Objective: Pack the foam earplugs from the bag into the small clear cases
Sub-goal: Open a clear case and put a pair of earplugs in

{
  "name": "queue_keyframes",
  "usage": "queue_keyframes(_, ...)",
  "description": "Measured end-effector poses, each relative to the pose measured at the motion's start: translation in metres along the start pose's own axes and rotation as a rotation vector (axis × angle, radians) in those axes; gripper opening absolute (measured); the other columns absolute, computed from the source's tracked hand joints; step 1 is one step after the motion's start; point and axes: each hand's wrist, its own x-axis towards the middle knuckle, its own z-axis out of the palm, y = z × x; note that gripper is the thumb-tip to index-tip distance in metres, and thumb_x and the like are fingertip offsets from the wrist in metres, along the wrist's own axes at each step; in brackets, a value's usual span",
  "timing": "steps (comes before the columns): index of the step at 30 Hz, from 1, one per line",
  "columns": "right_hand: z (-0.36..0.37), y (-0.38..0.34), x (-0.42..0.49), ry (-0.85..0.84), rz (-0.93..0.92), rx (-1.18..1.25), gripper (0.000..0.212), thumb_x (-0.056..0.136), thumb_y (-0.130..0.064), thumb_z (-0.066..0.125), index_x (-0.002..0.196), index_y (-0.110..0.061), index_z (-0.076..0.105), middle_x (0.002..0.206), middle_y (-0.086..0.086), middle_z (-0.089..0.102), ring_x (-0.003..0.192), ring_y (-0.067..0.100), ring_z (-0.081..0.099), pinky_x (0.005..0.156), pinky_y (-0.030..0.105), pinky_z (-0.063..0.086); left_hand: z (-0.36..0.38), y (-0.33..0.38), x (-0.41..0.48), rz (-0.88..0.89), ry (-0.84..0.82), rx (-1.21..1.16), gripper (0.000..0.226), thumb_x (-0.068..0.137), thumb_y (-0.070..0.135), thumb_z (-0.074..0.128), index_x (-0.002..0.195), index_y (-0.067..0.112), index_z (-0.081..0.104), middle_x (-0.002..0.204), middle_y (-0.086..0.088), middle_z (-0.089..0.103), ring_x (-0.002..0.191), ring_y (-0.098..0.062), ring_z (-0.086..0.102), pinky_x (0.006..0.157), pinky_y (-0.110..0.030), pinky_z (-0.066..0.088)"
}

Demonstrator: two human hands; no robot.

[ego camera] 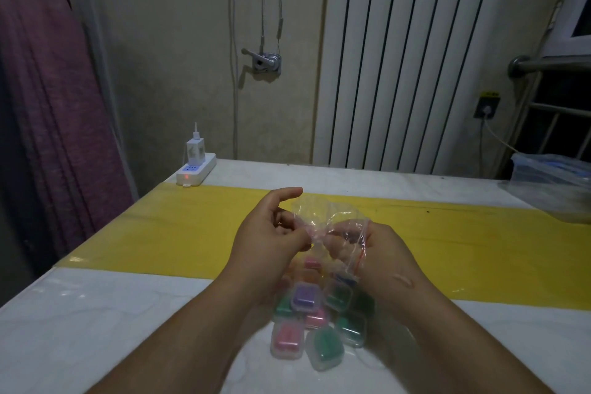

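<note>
A clear plastic zip bag [323, 217] with a red seal line is held up over the table between both hands. My left hand [271, 233] pinches its left side near the top, index finger stretched out. My right hand [367, 246] grips the bag's right side, partly seen through the plastic. The bag's lower part rests on the table and holds several small clear cases [315, 313] with pink, purple, green and orange earplugs inside. No loose earplugs can be made out.
The white table [112, 313] has a yellow strip [179, 233] across its middle. A white power strip [195, 171] with a charger sits at the back left corner. A clear plastic box [556, 182] stands at the right edge. A radiator and wall lie behind.
</note>
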Motion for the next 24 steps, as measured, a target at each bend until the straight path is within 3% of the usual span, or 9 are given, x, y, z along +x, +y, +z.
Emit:
queue_keyframes(2, 0.002, -0.001, 0.000, 0.008, 0.023, 0.076, 0.009, 0.083, -0.011, 0.075, 0.090, -0.005, 0.075, 0.080, 0.016, 0.075, 0.070, 0.028, 0.074, 0.069, 0.047, 0.062, 0.000, 0.001, -0.001, 0.011, 0.003, 0.022, 0.057, 0.079, -0.007, 0.070, 0.118, 0.033, 0.060, 0.071, 0.002, 0.061, 0.067, -0.012, 0.063, 0.071, -0.033, 0.061)
queue_keyframes(4, 0.004, -0.003, -0.001, 0.005, 0.055, 0.136, 0.010, 0.083, -0.005, 0.073, 0.091, 0.001, 0.073, 0.084, 0.022, 0.073, 0.069, 0.029, 0.073, 0.072, 0.052, 0.060, 0.000, 0.001, -0.002, 0.021, 0.001, 0.037, 0.057, 0.079, -0.008, 0.069, 0.118, 0.033, 0.060, 0.072, 0.000, 0.060, 0.066, -0.012, 0.062, 0.069, -0.033, 0.061)
queue_keyframes(8, 0.000, -0.003, -0.002, 0.011, 0.007, 0.011, 0.007, 0.088, -0.014, 0.069, 0.085, -0.012, 0.075, 0.073, 0.006, 0.074, 0.060, 0.013, 0.070, 0.061, 0.036, 0.061, 0.001, 0.002, -0.002, -0.015, -0.019, -0.072, 0.050, 0.085, -0.010, 0.064, 0.116, 0.030, 0.063, 0.075, -0.005, 0.061, 0.067, -0.013, 0.065, 0.070, -0.030, 0.059)
queue_keyframes(12, 0.000, 0.001, 0.000, 0.064, 0.031, 0.103, 0.013, 0.090, -0.023, 0.069, 0.081, -0.016, 0.074, 0.072, -0.001, 0.073, 0.067, 0.020, 0.069, 0.062, 0.040, 0.059, 0.001, 0.003, -0.001, -0.012, -0.006, -0.098, 0.044, 0.091, -0.009, 0.055, 0.115, 0.027, 0.062, 0.078, -0.012, 0.061, 0.068, -0.017, 0.066, 0.071, -0.032, 0.060)
queue_keyframes(15, -0.008, 0.007, 0.006, 0.197, -0.038, 0.017, 0.011, 0.090, -0.022, 0.068, 0.082, -0.020, 0.074, 0.079, -0.010, 0.072, 0.074, 0.016, 0.063, 0.062, 0.033, 0.053, -0.006, 0.004, 0.004, 0.040, 0.096, -0.050, 0.037, 0.091, -0.007, 0.056, 0.109, 0.026, 0.060, 0.078, -0.011, 0.060, 0.067, -0.015, 0.063, 0.070, -0.033, 0.058)
queue_keyframes(17, -0.013, 0.006, 0.007, 0.235, -0.077, -0.047, 0.011, 0.090, -0.021, 0.066, 0.082, -0.022, 0.074, 0.085, -0.011, 0.073, 0.082, 0.012, 0.064, 0.070, 0.032, 0.054, -0.012, 0.000, 0.009, 0.042, 0.183, 0.024, 0.030, 0.090, -0.005, 0.058, 0.097, 0.023, 0.058, 0.078, -0.006, 0.060, 0.067, -0.014, 0.062, 0.072, -0.036, 0.059)
queue_keyframes(20, -0.014, 0.006, 0.006, 0.272, -0.102, -0.078, 0.014, 0.090, -0.020, 0.066, 0.079, -0.025, 0.072, 0.078, -0.007, 0.070, 0.077, 0.009, 0.062, 0.067, 0.025, 0.048, -0.019, -0.008, 0.015, -0.028, 0.281, 0.088, 0.028, 0.080, -0.011, 0.058, 0.078, 0.017, 0.058, 0.072, 0.001, 0.061, 0.066, -0.019, 0.062, 0.077, -0.046, 0.059)
queue_keyframes(24, -0.015, 0.008, 0.007, 0.283, -0.094, -0.112, 0.015, 0.090, -0.021, 0.066, 0.077, -0.027, 0.070, 0.077, -0.006, 0.069, 0.079, 0.011, 0.061, 0.065, 0.026, 0.045, -0.027, -0.014, 0.021, -0.122, 0.372, 0.220, 0.029, 0.081, -0.011, 0.055, 0.083, 0.017, 0.064, 0.088, -0.002, 0.067, 0.077, -0.024, 0.064, 0.070, -0.039, 0.054)
